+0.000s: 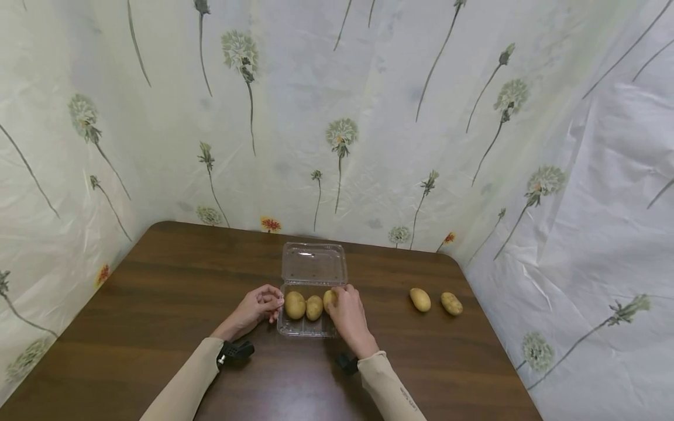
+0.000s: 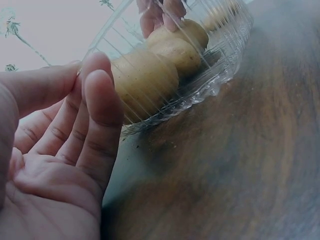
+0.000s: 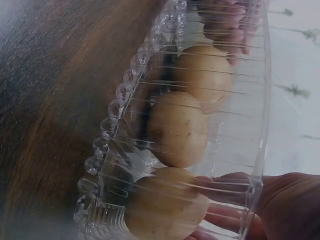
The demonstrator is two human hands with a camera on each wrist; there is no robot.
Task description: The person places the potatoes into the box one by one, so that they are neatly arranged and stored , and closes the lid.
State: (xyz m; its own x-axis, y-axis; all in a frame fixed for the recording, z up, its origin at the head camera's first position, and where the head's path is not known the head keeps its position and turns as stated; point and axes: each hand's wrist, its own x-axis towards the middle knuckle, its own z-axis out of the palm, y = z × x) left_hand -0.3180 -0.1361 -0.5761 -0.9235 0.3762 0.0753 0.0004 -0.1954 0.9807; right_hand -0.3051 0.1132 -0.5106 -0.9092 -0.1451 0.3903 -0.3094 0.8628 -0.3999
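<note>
A clear plastic clamshell container (image 1: 305,334) stands on the table with its lid (image 1: 314,264) folded back. Inside lie a large potato (image 1: 295,306) at the left and a smaller potato (image 1: 314,308) in the middle. My right hand (image 1: 348,313) reaches in at the right end and grips a third potato (image 3: 167,205), thumb and fingers around it behind the ribbed wall. At the opposite end, my left hand (image 1: 257,307) pinches the container's rim between thumb and fingertips, as the left wrist view shows, its near fingers (image 2: 102,97) beside the large potato.
Two more potatoes, one smooth (image 1: 420,299) and one spotted (image 1: 451,304), lie on the brown wooden table (image 1: 174,292) to the right of the container. A flower-printed curtain (image 1: 295,117) surrounds the table's back and sides.
</note>
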